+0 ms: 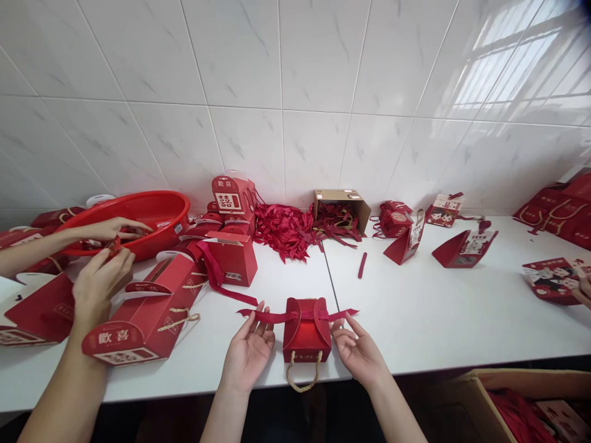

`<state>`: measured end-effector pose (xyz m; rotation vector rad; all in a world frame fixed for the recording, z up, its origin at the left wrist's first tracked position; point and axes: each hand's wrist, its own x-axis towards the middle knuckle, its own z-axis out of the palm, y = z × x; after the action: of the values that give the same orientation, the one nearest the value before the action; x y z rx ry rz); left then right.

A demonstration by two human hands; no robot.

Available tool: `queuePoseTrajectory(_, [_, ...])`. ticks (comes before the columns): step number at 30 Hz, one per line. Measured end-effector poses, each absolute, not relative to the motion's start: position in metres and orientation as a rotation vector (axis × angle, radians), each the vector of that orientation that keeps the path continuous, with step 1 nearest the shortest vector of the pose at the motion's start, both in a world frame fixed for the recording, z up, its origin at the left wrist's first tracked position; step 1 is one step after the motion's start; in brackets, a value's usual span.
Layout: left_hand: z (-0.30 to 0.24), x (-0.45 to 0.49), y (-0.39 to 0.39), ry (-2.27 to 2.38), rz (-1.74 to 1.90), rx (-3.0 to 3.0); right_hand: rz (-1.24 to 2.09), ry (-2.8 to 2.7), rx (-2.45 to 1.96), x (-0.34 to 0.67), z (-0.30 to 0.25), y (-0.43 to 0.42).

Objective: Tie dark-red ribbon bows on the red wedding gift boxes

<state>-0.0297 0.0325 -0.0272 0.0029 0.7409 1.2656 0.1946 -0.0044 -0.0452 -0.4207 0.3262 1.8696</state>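
A small red gift box (307,354) stands at the table's front edge, its curved top flaps partly closed and a twisted rope handle (303,389) hanging over the edge. A dark red ribbon (272,317) runs through the top of the box and sticks out on both sides. My left hand (252,351), palm up, pinches the ribbon's left end between thumb and fingers. On the other side, my right hand (359,351) has its thumb and forefinger on the ribbon's right end (344,314). Neither hand grips the box itself.
At left, a co-worker's hands (104,264) work by a red basin (161,206) among larger red boxes (152,307). Behind lie a ribbon heap (284,231) and a cardboard box (364,209). Triangular boxes (462,249) stand right. Another person's hand (584,289) touches a printed box (549,280).
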Motion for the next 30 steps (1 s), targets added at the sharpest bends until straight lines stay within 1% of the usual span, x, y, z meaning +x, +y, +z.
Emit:
queuePoseTrajectory(7, [-0.026,-0.031,0.031,0.780,1.274,-0.009,1.883,0.297,-0.448,0.189,-0.050,-0.007])
queuePoseTrajectory(15, [-0.032,-0.029,0.027,0.789,1.214,-0.046,1.827,0.080,-0.657,0.177,-0.055,-0.025])
queuePoseTrajectory(20, [-0.033,-0.028,0.026,0.801,1.179,-0.025,1.869,0.234,-0.534,0.181,-0.054,-0.015])
queuePoseTrajectory(30, [-0.031,-0.032,0.024,0.780,1.194,-0.019,1.731,0.217,-0.452,0.190,-0.054,0.002])
